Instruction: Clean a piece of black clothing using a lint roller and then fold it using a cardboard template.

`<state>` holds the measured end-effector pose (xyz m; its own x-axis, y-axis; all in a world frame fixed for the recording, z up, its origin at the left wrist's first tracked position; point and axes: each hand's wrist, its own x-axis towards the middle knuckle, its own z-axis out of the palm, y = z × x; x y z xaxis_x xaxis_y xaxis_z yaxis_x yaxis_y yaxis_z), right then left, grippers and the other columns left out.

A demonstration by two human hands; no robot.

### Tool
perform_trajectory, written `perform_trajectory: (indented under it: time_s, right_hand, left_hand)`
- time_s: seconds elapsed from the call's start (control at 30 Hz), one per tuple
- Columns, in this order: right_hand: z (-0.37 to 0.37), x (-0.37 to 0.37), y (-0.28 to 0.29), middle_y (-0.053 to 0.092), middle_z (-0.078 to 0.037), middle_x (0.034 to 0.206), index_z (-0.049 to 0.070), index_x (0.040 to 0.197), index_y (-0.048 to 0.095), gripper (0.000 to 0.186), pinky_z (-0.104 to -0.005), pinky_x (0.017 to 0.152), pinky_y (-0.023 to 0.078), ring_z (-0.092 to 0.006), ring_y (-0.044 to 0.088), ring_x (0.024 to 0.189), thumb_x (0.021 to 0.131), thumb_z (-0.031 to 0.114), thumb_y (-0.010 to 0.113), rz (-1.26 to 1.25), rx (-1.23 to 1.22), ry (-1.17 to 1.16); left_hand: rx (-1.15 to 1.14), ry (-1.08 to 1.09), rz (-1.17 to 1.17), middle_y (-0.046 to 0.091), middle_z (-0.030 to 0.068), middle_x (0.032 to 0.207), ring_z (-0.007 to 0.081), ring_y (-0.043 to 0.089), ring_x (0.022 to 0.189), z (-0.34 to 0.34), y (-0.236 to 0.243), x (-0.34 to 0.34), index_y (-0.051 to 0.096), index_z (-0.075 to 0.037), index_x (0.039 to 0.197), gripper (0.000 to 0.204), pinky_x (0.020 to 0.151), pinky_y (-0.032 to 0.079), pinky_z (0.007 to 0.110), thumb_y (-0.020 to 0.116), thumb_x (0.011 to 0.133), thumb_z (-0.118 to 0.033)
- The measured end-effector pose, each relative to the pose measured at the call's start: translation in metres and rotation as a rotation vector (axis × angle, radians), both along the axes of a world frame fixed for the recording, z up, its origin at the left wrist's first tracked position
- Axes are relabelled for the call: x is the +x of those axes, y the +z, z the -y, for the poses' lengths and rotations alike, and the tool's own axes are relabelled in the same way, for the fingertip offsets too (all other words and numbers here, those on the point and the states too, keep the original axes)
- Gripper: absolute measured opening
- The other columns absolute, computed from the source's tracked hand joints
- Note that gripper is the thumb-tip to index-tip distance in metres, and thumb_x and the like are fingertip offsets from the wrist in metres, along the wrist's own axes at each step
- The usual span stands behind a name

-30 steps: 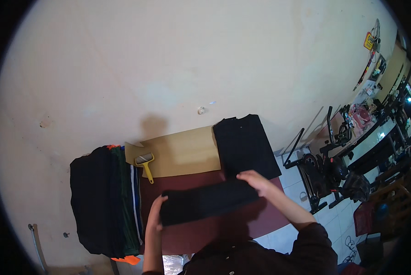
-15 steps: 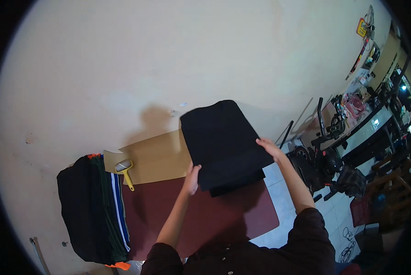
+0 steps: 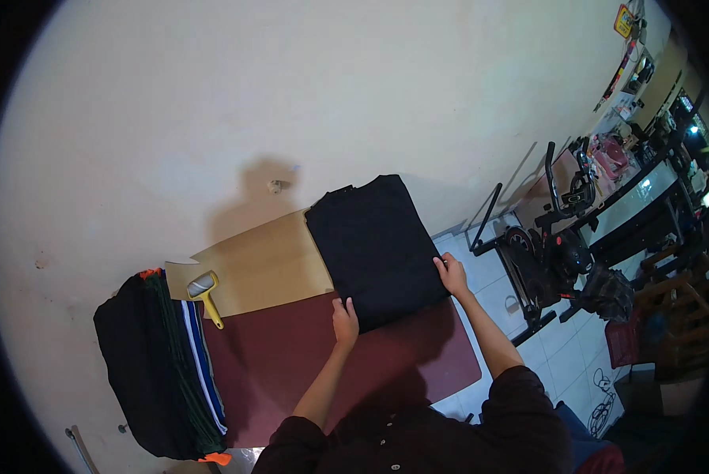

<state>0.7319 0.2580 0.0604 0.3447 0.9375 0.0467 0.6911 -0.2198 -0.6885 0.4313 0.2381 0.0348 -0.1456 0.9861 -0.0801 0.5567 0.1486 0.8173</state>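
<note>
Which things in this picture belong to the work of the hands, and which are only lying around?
Part of the work:
folded black garment, with left hand and right hand at its edges
maroon tabletop
probably the clothes pile, brown sheet and yellow-handled roller, all untouched

Lying around, apparently:
exercise bike
cable on the floor

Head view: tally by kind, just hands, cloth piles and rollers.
Hands: 2 (left hand, right hand)
Cloth piles: 2 (black pile at the hands, mixed-colour pile at far left)
Rollers: 1 (yellow-handled roller)
Total: 5
</note>
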Motion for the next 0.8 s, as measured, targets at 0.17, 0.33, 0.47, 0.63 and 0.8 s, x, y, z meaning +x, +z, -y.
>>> perform_trajectory:
  time_s: [0.17,0.33,0.47,0.63,0.8]
  right_hand:
    - [0.017,-0.011,0.003,0.060,-0.023,0.069,0.004,0.091,0.051,0.031,-0.0512,0.057,0.044,-0.0438,0.058,0.069,0.091,0.036,0.049,0.115,-0.013,-0.069]
    - [0.021,-0.009,-0.017,0.060,-0.021,0.065,0.007,0.090,0.049,0.027,-0.0504,0.053,0.044,-0.0428,0.058,0.063,0.093,0.034,0.046,0.267,-0.019,-0.063]
    - [0.031,-0.016,-0.022,0.059,-0.020,0.062,0.007,0.087,0.047,0.026,-0.0497,0.050,0.044,-0.0415,0.058,0.060,0.093,0.033,0.045,0.265,0.030,-0.099]
    - [0.019,-0.010,-0.023,0.059,-0.018,0.060,0.007,0.088,0.048,0.024,-0.0493,0.050,0.044,-0.0398,0.058,0.057,0.093,0.030,0.045,0.276,0.044,-0.092]
    - [-0.026,-0.011,0.011,0.059,-0.021,0.103,0.002,0.109,0.051,0.030,-0.0450,0.078,0.044,-0.0362,0.057,0.094,0.088,0.023,0.051,0.255,0.324,-0.034]
  left_hand:
    - [0.039,-0.015,-0.034,0.059,0.0294,0.088,0.0457,0.058,0.083,0.000,0.006,0.000,0.042,0.002,0.103,0.030,0.069,0.047,0.048,0.043,0.095,-0.026]
    - [0.042,-0.039,-0.028,0.059,0.0280,0.086,0.0452,0.058,0.081,0.004,0.010,0.000,0.042,0.001,0.100,0.027,0.066,0.047,0.047,0.044,0.095,-0.025]
    - [0.125,-0.071,-0.013,0.058,0.0272,0.081,0.0447,0.058,0.078,0.005,0.012,-0.004,0.042,0.001,0.100,0.024,0.063,0.046,0.046,0.045,0.095,-0.022]
    - [0.115,-0.037,0.018,0.053,0.0262,0.107,0.0405,0.054,0.098,0.002,0.007,0.000,0.041,0.001,0.116,0.032,0.082,0.044,0.042,0.047,0.093,-0.021]
    - [0.241,-0.109,-0.145,0.033,0.0191,0.138,0.0368,0.033,0.126,-0.039,0.034,0.018,0.032,-0.003,0.135,0.050,0.104,0.026,0.045,0.047,0.092,-0.025]
